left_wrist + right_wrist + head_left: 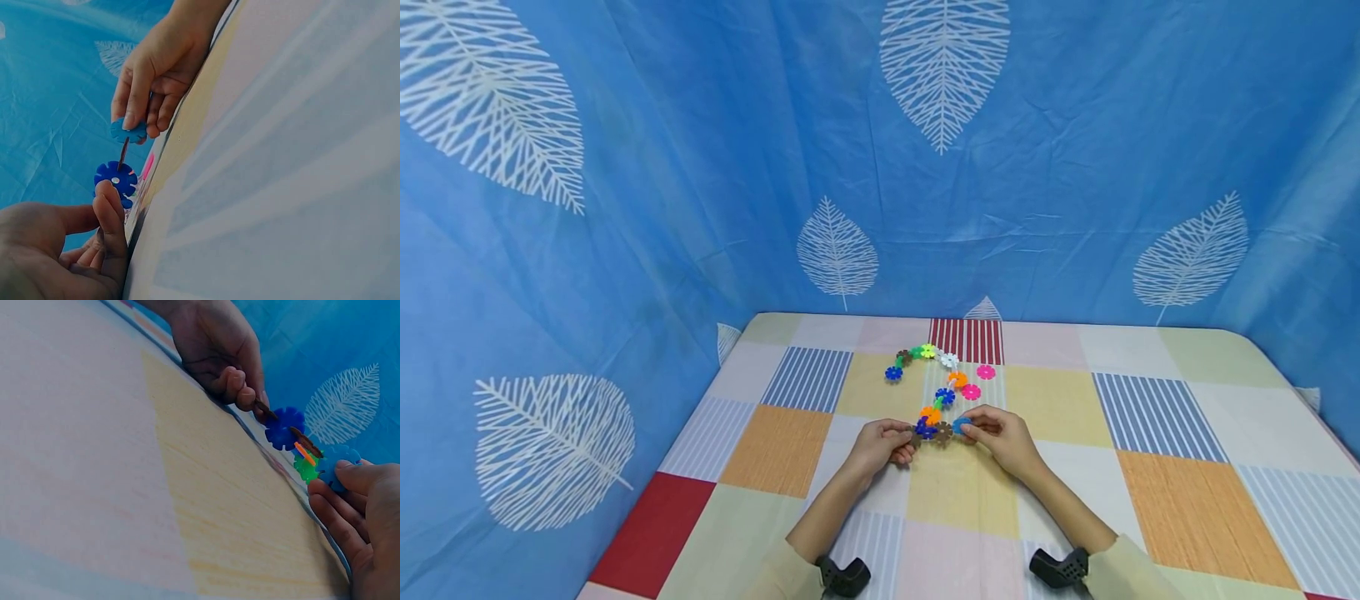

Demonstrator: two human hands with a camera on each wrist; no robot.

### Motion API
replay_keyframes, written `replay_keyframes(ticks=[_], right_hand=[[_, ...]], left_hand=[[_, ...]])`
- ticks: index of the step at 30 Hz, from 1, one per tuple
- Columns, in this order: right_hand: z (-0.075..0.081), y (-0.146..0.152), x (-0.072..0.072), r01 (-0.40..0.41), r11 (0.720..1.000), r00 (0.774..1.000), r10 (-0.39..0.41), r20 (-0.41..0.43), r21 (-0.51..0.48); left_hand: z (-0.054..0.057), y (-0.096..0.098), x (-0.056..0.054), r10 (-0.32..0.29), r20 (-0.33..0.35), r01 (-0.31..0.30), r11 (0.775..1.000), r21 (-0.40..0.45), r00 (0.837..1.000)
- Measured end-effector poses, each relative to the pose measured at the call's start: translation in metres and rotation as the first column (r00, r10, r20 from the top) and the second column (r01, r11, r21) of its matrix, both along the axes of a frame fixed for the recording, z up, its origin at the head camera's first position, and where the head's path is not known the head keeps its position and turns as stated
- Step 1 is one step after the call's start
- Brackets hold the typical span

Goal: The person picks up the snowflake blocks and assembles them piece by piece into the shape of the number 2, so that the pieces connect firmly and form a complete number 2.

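Note:
A curving chain of notched, flower-shaped plastic discs runs toward me over the table. At its near end my left hand (880,445) pinches a brown disc (265,409), which is slotted to a dark blue disc (285,429). Another brown disc (943,433) stands edge-on at the dark blue disc's other side. Between thumb and fingers, my right hand (1006,438) holds a light blue disc (127,132), its edge right at that second brown disc. Just behind are an orange disc (930,415) and a green disc (305,467) of the chain.
Two loose pink discs (986,372) (971,392) lie right of the chain. Its far part curls left past a white disc (949,360) and a yellow disc (928,351) to a blue disc (892,374). A patchwork cloth (1060,400) covers the table; blue leaf-patterned curtains (1037,208) stand behind and left.

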State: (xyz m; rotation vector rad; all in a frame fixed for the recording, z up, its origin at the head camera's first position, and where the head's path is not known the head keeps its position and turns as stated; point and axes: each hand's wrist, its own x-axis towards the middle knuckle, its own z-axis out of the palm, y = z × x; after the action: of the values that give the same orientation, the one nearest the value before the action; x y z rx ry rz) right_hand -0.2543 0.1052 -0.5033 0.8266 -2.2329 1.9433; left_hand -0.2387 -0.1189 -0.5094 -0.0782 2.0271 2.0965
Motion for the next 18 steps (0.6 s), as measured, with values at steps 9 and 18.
replay_keyframes(ticks=[9, 18], right_hand=[[-0.0037, -0.0020, -0.0008, -0.108, 0.992, 0.993, 0.111, 0.045, -0.064], [-0.0033, -0.0041, 0.0021, -0.034, 0.999, 0.999, 0.035, -0.034, 0.034]], left_hand=[[-0.0024, -0.0001, 0.0009, -0.007, -0.006, 0.007, 1.000, 0.007, 1.000], [-0.0007, 0.0006, 0.0037, -0.030, -0.067, 0.028, 0.999, -0.029, 0.997]])
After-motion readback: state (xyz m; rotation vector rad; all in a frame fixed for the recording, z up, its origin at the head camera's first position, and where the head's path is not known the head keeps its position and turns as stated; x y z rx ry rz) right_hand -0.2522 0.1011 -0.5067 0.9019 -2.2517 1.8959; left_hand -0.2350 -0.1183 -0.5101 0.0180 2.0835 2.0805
